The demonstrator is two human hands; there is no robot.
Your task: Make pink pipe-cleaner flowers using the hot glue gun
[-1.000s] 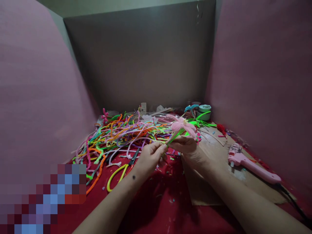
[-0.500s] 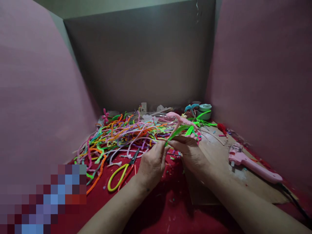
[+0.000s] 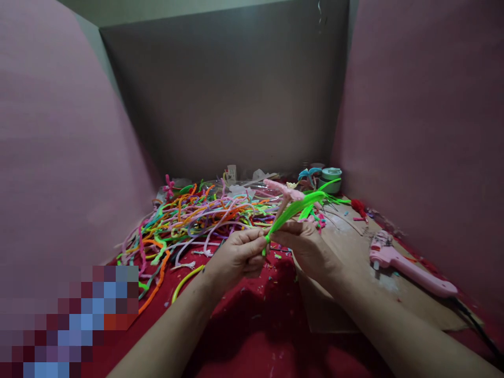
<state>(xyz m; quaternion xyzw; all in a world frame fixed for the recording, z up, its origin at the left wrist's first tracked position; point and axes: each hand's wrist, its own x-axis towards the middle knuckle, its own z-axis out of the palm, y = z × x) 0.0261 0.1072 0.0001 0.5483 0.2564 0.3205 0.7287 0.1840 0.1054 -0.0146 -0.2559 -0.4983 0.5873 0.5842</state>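
Note:
A pipe-cleaner flower is between my two hands, with a pink top [image 3: 292, 195] and a long bright green leaf [image 3: 296, 209] slanting up to the right. Around its stem sits a small green wrap [image 3: 267, 239], and a short green end hangs below. My left hand [image 3: 241, 253] is closed in a pinch at that wrap. Just to the right, my right hand [image 3: 309, 247] grips the stem and leaf base; its fingertips are partly hidden behind the leaf. Yellow-handled scissors [image 3: 181, 283] lie under my left forearm, mostly covered.
A tangled heap of coloured pipe cleaners [image 3: 197, 215] spreads at the back left. On the right, a pink glue gun [image 3: 413, 270] rests on a brown board [image 3: 331, 310], its cord trailing off. A mint-green jar [image 3: 331, 178] stands at the back. Pink panels wall both sides.
My left hand has turned and shifted left and down, uncovering the green wrap and covering more of the scissors. The flower has rotated, bringing its leaf in front of the pink top.

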